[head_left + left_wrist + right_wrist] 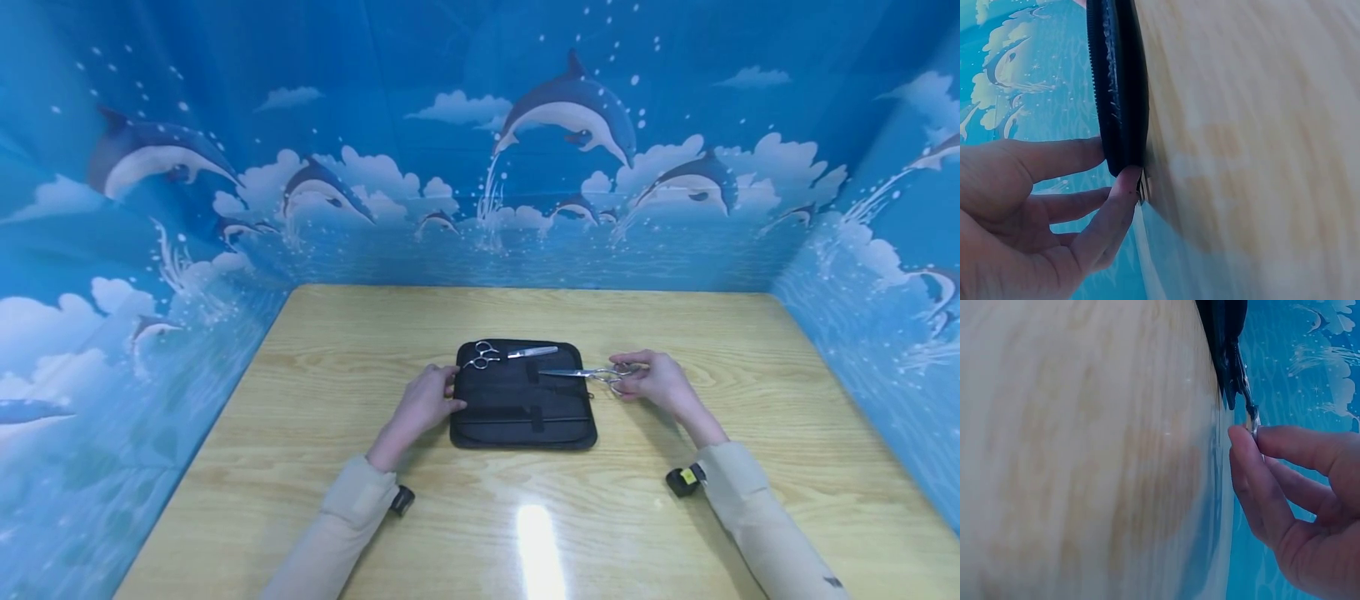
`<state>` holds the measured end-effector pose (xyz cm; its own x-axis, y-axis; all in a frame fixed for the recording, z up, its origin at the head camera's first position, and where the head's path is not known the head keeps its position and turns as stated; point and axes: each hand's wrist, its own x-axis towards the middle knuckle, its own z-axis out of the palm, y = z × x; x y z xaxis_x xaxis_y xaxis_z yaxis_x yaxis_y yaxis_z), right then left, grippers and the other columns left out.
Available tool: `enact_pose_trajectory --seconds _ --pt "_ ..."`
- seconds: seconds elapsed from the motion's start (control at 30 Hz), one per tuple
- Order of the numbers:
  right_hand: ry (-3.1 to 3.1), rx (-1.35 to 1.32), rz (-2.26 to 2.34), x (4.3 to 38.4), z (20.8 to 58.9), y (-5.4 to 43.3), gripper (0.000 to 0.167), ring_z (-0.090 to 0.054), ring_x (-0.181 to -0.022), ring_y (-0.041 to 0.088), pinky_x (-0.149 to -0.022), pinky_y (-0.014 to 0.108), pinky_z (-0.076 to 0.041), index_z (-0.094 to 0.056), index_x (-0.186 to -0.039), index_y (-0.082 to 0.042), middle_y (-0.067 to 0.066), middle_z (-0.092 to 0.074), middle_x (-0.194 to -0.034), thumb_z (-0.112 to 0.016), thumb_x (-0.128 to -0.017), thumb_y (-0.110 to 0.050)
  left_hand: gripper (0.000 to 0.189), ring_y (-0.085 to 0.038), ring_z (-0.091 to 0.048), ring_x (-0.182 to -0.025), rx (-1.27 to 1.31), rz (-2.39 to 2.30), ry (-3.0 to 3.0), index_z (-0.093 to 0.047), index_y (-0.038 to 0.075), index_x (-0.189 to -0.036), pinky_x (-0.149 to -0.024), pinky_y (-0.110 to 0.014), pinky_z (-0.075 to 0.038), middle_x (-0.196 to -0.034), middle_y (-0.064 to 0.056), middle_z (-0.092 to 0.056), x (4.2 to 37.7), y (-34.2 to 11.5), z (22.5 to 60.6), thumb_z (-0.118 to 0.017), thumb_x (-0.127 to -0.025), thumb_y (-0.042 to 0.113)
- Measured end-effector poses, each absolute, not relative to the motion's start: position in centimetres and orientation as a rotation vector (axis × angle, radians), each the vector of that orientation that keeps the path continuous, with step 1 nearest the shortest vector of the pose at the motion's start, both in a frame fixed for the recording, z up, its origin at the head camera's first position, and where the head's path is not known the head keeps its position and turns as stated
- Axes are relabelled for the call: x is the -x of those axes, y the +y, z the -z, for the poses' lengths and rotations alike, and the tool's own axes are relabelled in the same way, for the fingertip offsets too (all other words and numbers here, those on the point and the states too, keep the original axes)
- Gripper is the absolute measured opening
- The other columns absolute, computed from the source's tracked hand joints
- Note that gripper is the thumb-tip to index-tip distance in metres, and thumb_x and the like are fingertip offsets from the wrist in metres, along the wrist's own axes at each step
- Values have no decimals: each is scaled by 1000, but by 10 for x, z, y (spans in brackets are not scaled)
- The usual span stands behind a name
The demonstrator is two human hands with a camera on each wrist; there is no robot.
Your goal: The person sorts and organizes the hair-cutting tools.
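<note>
while left hand (424, 402), fingers pinch-tight, at left edge of black rectangular case (491, 393), right hand (662, 385) likewise on silver metal scissors (595, 373)

Blue printed backdrop (435, 42) across the back and both sides, faint creases up top, with leaping dolphins (573, 90), white clouds (465, 108) and rippled water (420, 262). Pale yellow-brown wood-grain table (337, 350) in the lower part, far edge meeting the backdrop in the head view. Light puts one bright, elongated white glare patch (540, 550) on the table, near side, around centre; wrist views look dimmer and bluer.
</note>
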<state>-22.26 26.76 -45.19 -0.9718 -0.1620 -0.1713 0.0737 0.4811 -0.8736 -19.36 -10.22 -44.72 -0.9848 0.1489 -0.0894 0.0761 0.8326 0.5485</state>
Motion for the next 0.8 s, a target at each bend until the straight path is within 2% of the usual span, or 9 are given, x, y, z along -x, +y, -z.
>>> enact_pose_trajectory --seconds 0.37,0.5,0.8 --pt "2554 97 1500 225 453 259 51 -72 -78 8 -72 30 -62 -55 -135 13 33 -65 -121 -73 -87 7 66 -28 -63 -104 -164 -886 2877 -56 -2 -140 -98 -46 -52 -121 -16 -65 192 -102 447 -84 -82 12" --pt "2556 113 1510 226 454 254 51 -73 -78 9 -72 30 -62 -56 -134 14 33 -64 -122 -74 -87 6 66 -28 -62 -105 -163 -891 2877 -56 -1 -140 -98 -46 -52 -121 -16 -65 192 -101 447 -84 -81 12" --pt "2579 106 1461 227 453 246 50 -74 -77 15 -70 30 -62 -57 -132 13 31 -69 -113 -76 -87 4 66 -27 -61 -104 -178 -845 2879 -56 0 -139 -97 -47 -51 -120 -16 -64 195 -100 446 -84 -81 12"
